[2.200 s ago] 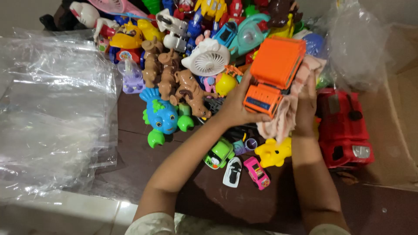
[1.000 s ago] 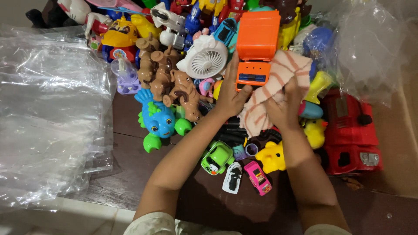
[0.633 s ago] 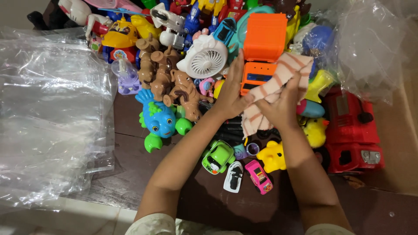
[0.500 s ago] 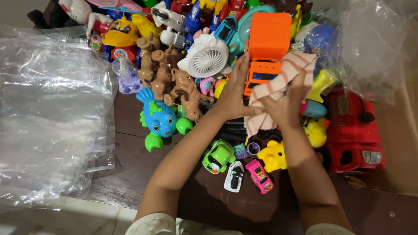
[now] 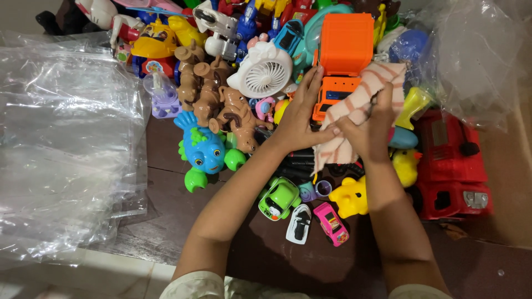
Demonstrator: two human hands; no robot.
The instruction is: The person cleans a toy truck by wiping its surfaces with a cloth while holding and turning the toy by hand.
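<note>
While left hand (image 5: 296, 119) steadies orange truck (image 5: 343, 55), right hand (image 5: 368, 130) fingers clench striped cloth (image 5: 354, 111) against it.

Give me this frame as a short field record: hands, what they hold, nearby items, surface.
left hand: braces the orange toy truck from its left side
right hand: presses a striped cloth against the truck's front
near the wrists: green toy car, white toy car, pink toy car, yellow animal toy
left of the hands: blue fish toy, brown animal figures, white handheld fan
right: red toy truck
far left: clear plastic bags
surface: dark wooden table
</note>
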